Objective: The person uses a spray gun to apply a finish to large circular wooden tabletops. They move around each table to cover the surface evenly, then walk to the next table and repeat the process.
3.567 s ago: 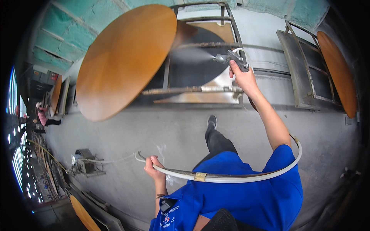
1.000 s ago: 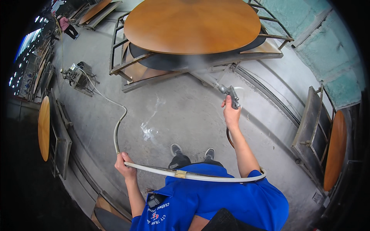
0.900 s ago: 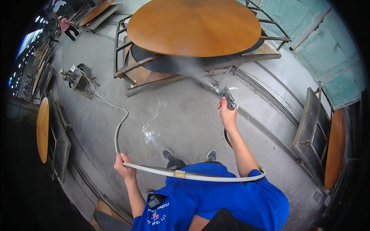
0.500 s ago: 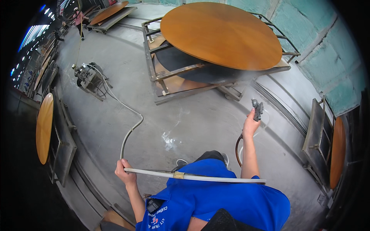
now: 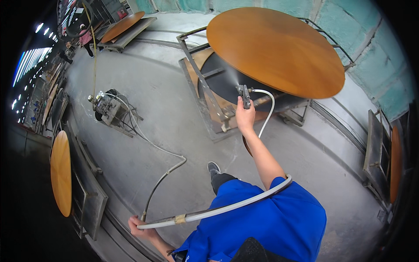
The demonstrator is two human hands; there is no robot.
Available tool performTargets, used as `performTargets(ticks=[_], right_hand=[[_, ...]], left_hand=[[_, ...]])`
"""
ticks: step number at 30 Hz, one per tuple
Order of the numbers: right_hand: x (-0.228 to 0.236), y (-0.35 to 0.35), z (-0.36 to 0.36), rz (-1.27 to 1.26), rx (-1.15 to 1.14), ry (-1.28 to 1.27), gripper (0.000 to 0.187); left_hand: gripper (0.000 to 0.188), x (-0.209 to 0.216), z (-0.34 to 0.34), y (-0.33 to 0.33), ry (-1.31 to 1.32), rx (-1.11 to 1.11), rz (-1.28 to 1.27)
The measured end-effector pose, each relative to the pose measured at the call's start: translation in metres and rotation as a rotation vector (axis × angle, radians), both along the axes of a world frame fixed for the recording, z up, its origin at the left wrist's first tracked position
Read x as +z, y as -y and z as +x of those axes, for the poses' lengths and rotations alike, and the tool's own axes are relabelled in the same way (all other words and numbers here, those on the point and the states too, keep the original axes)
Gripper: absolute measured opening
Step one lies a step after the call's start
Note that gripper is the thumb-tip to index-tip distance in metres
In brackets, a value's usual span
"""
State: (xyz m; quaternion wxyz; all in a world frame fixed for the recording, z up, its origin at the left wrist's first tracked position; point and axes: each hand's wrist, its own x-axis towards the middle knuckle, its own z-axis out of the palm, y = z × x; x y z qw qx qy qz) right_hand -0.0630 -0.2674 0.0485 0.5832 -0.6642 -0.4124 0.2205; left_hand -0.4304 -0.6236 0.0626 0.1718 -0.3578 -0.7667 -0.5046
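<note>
My right hand [image 5: 245, 114] is wrapped round a metal spray gun [image 5: 244, 95], raised close to the near left edge of a large round orange-brown tabletop [image 5: 279, 48]. A faint mist shows at the gun's nozzle. From the gun a thin white hose [image 5: 271, 112] loops down beside my forearm. At the lower left my left hand [image 5: 140, 229] grips a thicker pale hose [image 5: 209, 214], which crosses my front and bends round my right upper arm. The tabletop lies on a metal rack [image 5: 201, 83], with a dark round board [image 5: 218, 74] below it.
A wheeled pump machine [image 5: 114, 109] stands left of centre, its hose trailing over the grey floor. Tilted round panels lean on racks at the left [image 5: 61, 174] and right [image 5: 395, 163]. Another round panel [image 5: 122, 26] lies at the back, near a person in pink [image 5: 85, 37].
My right hand has swung left and forward with the spray gun, up to the tabletop's edge. My left hand has dropped lower with the hose. The view has shifted, and one foot now shows ahead.
</note>
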Motion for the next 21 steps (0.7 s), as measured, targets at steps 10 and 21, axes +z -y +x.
performTargets(ticks=[10, 21], right_hand=[[0.047, -0.153, -0.162, -0.079, 0.228, 0.086, 0.052], [0.023, -0.245, -0.253, -0.113, -0.165, 0.145, 0.051]], left_hand=[[0.037, 0.029, -0.156, -0.137, 0.078, 0.13, 0.031], [0.033, 0.012, -0.32, -0.442, 0.201, -0.279, 0.038]])
